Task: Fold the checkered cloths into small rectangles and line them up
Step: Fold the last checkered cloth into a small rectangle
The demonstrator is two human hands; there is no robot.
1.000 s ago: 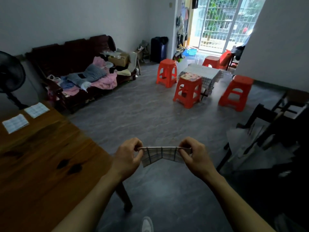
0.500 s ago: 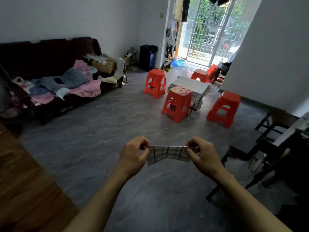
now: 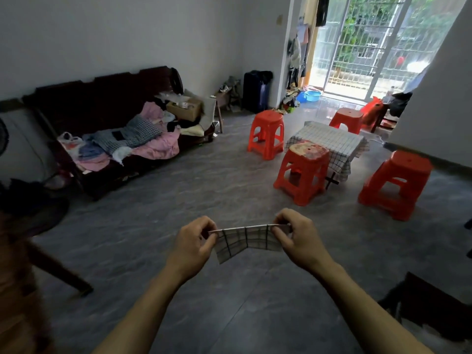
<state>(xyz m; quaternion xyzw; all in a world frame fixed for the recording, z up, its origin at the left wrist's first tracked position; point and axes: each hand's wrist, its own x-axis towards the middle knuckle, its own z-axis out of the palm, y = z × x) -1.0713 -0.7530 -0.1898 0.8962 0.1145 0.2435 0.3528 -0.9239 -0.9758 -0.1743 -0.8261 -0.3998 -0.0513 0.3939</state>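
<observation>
Holding: the left hand [image 3: 194, 245] and the right hand [image 3: 297, 238] each pinch one top corner of a small white cloth with dark checks [image 3: 246, 240].
Left hand: fingers and thumb curled tight on the cloth's left corner.
Right hand: fingers and thumb curled tight on the cloth's right corner.
Where the cloth is: up in the air, right between the two hands, above the grey floor [image 3: 229, 187]. It touches nothing else.
How it lies: the top edge is pulled straight from hand to hand, so the long way runs left to right. The rest hangs down and dips in the middle.
Which hand is nearer: both look just as close, one at each end.
Brown wooden bench: only a corner [image 3: 18, 290] shows at the far left, well apart from the cloth and nearer the left hand.
Next move, a guess: bring one corner over to the other to fold the cloth in half, or carry it left to the bench.
Watch out: a loose pinch may let the fold slip open.
</observation>
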